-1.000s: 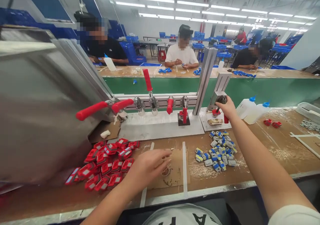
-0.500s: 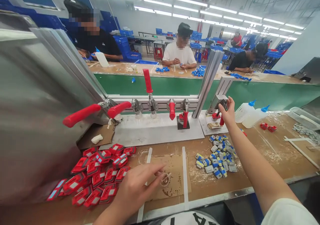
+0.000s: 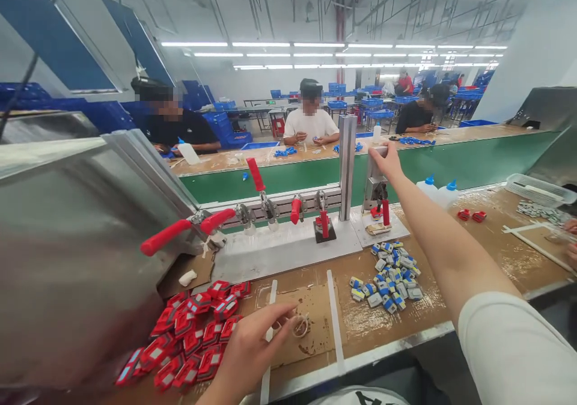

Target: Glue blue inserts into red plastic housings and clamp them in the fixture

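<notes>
My left hand [image 3: 256, 339] is closed at the fingertips on the edge of a small clear round cup [image 3: 301, 328], low over a stained cardboard sheet [image 3: 318, 309]. My right hand [image 3: 388, 160] reaches forward and grips the top of a short aluminium post [image 3: 375, 167]. On that post a small toggle clamp with a red handle [image 3: 386, 211] points down, above a red part [image 3: 376, 214] on a metal base plate. Left of my left hand lies a heap of red and black cases [image 3: 193, 333]. Small grey, blue and yellow blocks [image 3: 392, 282] are piled below the post.
An aluminium frame [image 3: 297, 197] carries several red-handled toggle clamps along the bench. White bottles [image 3: 446, 196] with blue tips and two red parts [image 3: 471, 215] stand to the right. Co-workers [image 3: 311, 122] sit behind a green-sided bench. Another person's hand [image 3: 570, 243] shows at the right edge.
My right hand has moved up from the small clamp to the top of its post. My left hand stays over the cardboard with the cup. The view has tilted and shifted.
</notes>
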A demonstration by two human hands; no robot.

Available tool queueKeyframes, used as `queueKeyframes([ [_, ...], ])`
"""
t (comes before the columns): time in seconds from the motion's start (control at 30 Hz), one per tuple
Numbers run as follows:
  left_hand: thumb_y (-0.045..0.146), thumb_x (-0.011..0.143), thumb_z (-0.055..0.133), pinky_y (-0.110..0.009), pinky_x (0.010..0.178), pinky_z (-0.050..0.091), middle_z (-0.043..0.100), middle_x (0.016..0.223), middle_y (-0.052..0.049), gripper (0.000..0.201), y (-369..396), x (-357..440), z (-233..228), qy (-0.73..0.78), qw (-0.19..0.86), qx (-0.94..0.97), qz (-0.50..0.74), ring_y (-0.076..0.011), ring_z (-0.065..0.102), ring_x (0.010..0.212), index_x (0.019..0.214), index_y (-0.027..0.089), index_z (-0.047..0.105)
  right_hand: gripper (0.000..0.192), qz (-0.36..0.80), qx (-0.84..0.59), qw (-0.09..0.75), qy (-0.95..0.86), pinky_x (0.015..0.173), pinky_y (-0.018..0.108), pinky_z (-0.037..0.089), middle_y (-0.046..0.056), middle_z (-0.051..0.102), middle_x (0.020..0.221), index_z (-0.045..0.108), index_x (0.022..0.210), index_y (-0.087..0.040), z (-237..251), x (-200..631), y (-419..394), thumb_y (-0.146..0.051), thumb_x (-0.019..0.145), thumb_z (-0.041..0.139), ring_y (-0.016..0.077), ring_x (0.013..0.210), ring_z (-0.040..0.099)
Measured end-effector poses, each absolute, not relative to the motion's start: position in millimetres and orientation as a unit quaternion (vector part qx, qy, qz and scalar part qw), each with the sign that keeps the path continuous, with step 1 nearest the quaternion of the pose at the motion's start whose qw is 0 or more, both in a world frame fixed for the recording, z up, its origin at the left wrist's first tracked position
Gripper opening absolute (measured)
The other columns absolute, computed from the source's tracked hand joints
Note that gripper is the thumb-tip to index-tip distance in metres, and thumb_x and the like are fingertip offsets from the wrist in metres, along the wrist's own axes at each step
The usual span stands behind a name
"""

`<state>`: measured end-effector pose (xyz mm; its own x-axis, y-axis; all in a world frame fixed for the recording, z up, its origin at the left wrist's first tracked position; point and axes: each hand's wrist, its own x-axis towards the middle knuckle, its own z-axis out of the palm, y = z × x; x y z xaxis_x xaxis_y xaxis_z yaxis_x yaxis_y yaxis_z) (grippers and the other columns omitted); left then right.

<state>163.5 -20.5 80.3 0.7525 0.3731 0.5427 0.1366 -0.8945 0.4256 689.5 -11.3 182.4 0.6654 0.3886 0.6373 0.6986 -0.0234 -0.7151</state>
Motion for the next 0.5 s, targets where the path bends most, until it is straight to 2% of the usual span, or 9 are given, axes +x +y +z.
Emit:
queueKeyframes([
  [0.23,0.037,0.099,0.06,-0.021,0.075,0.062,0.081,0.096,-0.001,0.023,-23,159,70,0.152,0.177,0.927,0.293,-0.0154,0.077,0.08,0.111,0.024,0.074,0.063,-0.097,-0.716,0.574,-0.387,0.087,0.042,0.048,0.008,0.06,0.106,0.052,0.115,-0.024,181,681,-26,-0.075,0.079,0.065,0.0242,0.093,0.052],
  [0.33,0.038,0.101,0.058,-0.022,0.075,0.062,0.08,0.097,-0.003,0.025,-16,151,64,0.153,0.13,0.927,0.318,-0.0157,0.077,0.081,0.114,0.022,0.072,0.065,-0.09,-0.728,0.545,-0.406,0.089,0.042,0.049,0.01,0.061,0.111,0.051,0.126,-0.022,185,680,-36,-0.073,0.085,0.059,0.025,0.096,0.056],
  [0.43,0.039,0.101,0.056,-0.023,0.082,0.061,0.079,0.104,-0.005,0.028,-4,132,60,0.133,0.041,0.933,0.332,-0.0172,0.077,0.089,0.117,0.022,0.072,0.066,-0.148,-0.73,0.502,-0.439,0.091,0.042,0.049,0.013,0.061,0.118,0.052,0.135,-0.02,177,678,-74,-0.071,0.094,0.046,0.0256,0.099,0.059],
  [0.5,0.042,0.101,0.054,-0.022,0.083,0.06,0.079,0.104,-0.003,0.028,7,113,58,0.12,-0.006,0.94,0.319,-0.0166,0.076,0.089,0.112,0.026,0.074,0.063,-0.224,-0.754,0.441,-0.432,0.09,0.042,0.049,0.013,0.065,0.11,0.058,0.132,-0.02,158,673,-117,-0.069,0.097,0.041,0.0268,0.096,0.061],
])
